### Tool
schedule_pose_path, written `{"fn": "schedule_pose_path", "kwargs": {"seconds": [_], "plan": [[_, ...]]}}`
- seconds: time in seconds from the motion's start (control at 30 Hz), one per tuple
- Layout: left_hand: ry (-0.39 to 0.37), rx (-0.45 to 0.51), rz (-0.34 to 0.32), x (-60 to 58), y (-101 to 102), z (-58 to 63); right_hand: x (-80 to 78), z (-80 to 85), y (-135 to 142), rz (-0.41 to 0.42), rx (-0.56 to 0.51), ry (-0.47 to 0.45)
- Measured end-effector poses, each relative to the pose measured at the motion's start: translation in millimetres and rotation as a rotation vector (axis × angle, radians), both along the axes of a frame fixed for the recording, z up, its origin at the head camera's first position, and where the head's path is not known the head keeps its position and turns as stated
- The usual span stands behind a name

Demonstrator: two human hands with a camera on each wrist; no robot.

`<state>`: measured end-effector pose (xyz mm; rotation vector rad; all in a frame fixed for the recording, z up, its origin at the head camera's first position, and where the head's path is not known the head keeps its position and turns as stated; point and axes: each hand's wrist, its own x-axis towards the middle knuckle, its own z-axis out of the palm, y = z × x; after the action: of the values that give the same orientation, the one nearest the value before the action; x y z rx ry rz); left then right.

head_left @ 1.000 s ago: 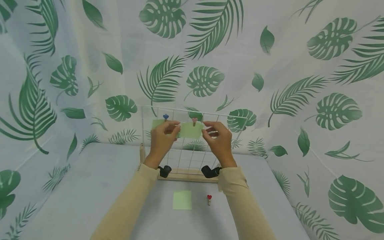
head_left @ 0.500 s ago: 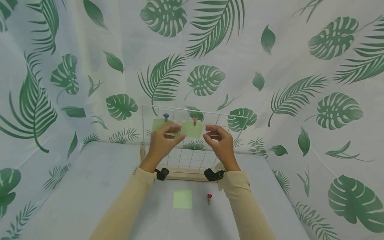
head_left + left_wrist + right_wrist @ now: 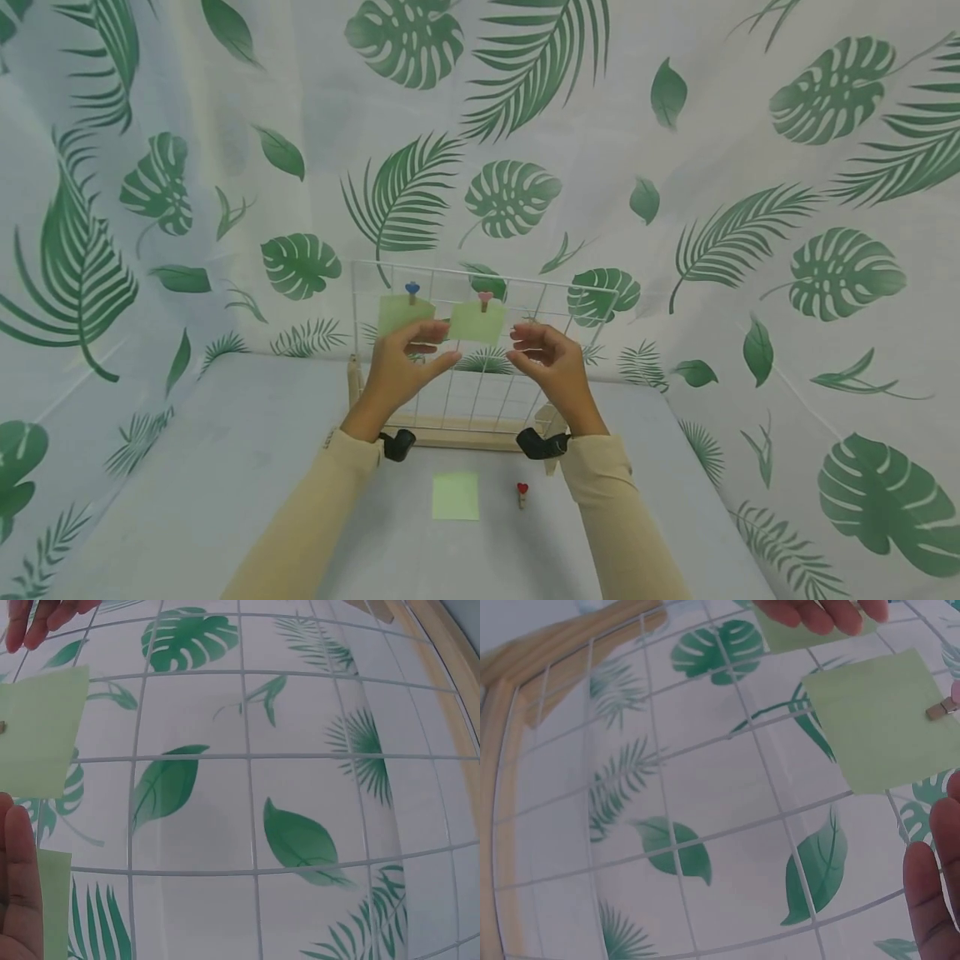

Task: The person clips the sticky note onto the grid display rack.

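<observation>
A green paper note (image 3: 476, 323) hangs on the white wire grid (image 3: 468, 392), held by a small wooden clothespin (image 3: 484, 302) with a pink heart. To its left hangs another green note (image 3: 397, 313) under a blue-topped clothespin (image 3: 412, 292), its lower part behind my left hand (image 3: 401, 367). That hand is beside the middle note's left edge, fingers bent loosely with thumb apart. My right hand (image 3: 553, 358) is just off the note's right edge, holding nothing. In the right wrist view, the note (image 3: 889, 724) hangs slightly tilted between both hands' fingers.
On the table (image 3: 247, 467) in front of the grid lie a loose green note (image 3: 455, 497) and a clothespin with a red heart (image 3: 522, 496). A wooden base (image 3: 465, 440) supports the grid. Behind stands a leaf-print curtain (image 3: 585, 125).
Both hands have let go of the middle note's edges and drawn slightly apart and down. The note stays hanging from the pink-heart clothespin.
</observation>
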<state>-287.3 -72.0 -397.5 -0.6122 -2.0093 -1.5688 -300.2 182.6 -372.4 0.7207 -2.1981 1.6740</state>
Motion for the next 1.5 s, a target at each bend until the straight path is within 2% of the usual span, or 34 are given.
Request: {"fn": "schedule_pose_path", "kwargs": {"seconds": [0.43,0.9,1.17,1.5], "plan": [[-0.028,0.055,-0.024,8.1,3.5,-15.4,2.9,-16.3,7.4,0.036,-0.022,-0.044],[-0.052,0.057,-0.039,11.8,5.9,-32.0,6.6,-28.6,16.9,0.028,-0.003,-0.069],[-0.124,0.058,-0.088,14.9,5.2,-40.3,9.2,-35.8,24.4,0.036,0.034,-0.122],[-0.16,0.017,-0.102,18.0,4.2,-51.1,11.6,-43.7,32.3,0.084,0.049,-0.167]]}}
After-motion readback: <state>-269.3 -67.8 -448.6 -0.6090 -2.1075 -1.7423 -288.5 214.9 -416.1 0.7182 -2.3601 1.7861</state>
